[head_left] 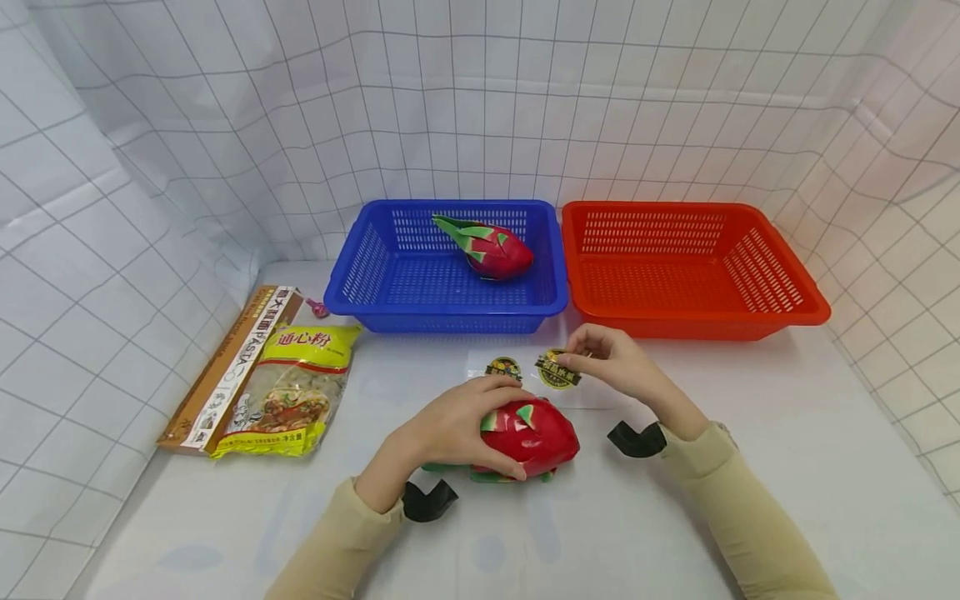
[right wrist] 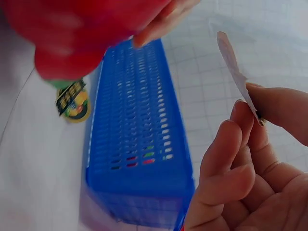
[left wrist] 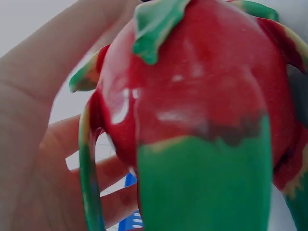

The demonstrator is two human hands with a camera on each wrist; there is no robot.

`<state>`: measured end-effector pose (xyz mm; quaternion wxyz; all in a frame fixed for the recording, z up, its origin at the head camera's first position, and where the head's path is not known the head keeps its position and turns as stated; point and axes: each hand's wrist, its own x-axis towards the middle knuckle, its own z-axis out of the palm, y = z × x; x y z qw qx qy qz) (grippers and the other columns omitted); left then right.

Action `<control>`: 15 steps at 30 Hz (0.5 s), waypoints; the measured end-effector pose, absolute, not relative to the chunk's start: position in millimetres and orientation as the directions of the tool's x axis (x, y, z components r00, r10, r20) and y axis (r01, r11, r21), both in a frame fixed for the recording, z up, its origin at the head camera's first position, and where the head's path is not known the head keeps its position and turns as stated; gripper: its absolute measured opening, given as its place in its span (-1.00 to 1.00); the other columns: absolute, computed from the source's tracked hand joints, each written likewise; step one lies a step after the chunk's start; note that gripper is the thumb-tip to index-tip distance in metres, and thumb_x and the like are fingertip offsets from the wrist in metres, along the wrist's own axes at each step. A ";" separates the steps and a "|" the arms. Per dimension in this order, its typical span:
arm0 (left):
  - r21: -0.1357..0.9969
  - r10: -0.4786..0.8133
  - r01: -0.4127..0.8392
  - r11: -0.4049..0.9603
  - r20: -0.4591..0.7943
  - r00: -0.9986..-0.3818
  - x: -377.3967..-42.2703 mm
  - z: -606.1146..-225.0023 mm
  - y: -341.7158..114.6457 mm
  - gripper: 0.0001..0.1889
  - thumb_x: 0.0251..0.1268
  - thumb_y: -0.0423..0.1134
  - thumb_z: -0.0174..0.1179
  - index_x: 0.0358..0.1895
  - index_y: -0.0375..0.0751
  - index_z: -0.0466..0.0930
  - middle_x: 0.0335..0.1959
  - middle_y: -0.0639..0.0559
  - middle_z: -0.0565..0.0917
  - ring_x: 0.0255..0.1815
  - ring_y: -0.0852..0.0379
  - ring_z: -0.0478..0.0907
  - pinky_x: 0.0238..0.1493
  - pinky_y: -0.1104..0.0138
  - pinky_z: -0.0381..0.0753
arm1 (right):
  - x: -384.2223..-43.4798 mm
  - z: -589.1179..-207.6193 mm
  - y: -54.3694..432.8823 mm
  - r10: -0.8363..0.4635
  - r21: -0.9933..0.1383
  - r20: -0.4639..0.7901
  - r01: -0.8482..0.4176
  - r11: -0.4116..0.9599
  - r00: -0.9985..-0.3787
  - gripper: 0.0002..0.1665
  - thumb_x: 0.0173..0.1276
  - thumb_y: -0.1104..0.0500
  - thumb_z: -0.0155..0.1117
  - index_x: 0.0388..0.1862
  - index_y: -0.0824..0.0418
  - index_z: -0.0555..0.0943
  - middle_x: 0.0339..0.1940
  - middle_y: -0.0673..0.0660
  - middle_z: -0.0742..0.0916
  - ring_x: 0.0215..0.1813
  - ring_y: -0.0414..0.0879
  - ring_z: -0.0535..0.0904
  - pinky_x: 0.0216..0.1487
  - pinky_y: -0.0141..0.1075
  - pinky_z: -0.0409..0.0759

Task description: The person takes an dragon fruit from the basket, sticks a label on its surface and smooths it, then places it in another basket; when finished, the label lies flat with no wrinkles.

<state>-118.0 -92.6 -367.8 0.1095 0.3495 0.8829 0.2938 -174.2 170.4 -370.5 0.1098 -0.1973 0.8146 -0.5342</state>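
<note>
My left hand [head_left: 457,423] grips a red dragon fruit [head_left: 534,437] with green-tipped scales, just above the white table in front of the baskets. In the left wrist view, the fruit [left wrist: 192,86] fills most of the picture, with the palm and fingers around its side. My right hand [head_left: 611,367] pinches a black and yellow round sticker [head_left: 557,371] between thumb and fingers. Seen edge-on in the right wrist view, the sticker [right wrist: 237,72] stands up from the fingertips. Another such sticker [head_left: 504,369] lies on a clear sheet beyond the left hand.
A blue basket [head_left: 450,323] holds a second dragon fruit [head_left: 501,252]. Beside it on the right stands a red basket [head_left: 697,321]. At the left lie a yellow pasta bag [head_left: 292,392], a brown box [head_left: 217,375] and a small pink wrapped item [head_left: 318,308].
</note>
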 end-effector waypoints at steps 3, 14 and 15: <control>0.586 0.672 0.549 0.595 0.011 -0.740 -119.3 -369.0 -92.2 -0.18 -0.24 0.28 0.40 0.25 0.20 0.42 0.27 0.10 0.37 0.26 0.10 0.28 0.01 0.17 0.53 | -167.4 -363.4 168.1 -0.473 -0.915 0.053 -0.232 0.329 -0.879 -0.81 0.26 0.15 0.31 -0.29 0.25 0.54 -0.39 0.16 0.64 -0.34 -0.02 0.56 -0.23 -0.16 0.58; 0.693 0.649 0.515 0.504 0.089 -0.755 -129.2 -379.3 -99.6 -0.22 -0.28 0.20 0.45 0.19 0.16 0.48 0.12 0.26 0.50 0.14 0.21 0.38 -0.14 0.36 0.57 | -149.9 -351.5 163.0 -0.559 -0.932 0.094 -0.270 0.242 -0.824 -0.85 0.29 0.17 0.28 -0.28 0.23 0.54 -0.39 0.15 0.64 -0.35 0.00 0.57 -0.27 -0.23 0.61; 0.717 0.647 0.503 0.482 0.096 -0.756 -130.3 -379.9 -101.3 -0.22 -0.27 0.18 0.47 0.19 0.15 0.48 0.10 0.26 0.50 0.12 0.21 0.39 -0.16 0.38 0.58 | -149.4 -351.4 162.7 -0.570 -0.933 0.101 -0.276 0.231 -0.816 -0.86 0.29 0.19 0.28 -0.28 0.23 0.54 -0.40 0.15 0.64 -0.36 -0.01 0.56 -0.27 -0.24 0.61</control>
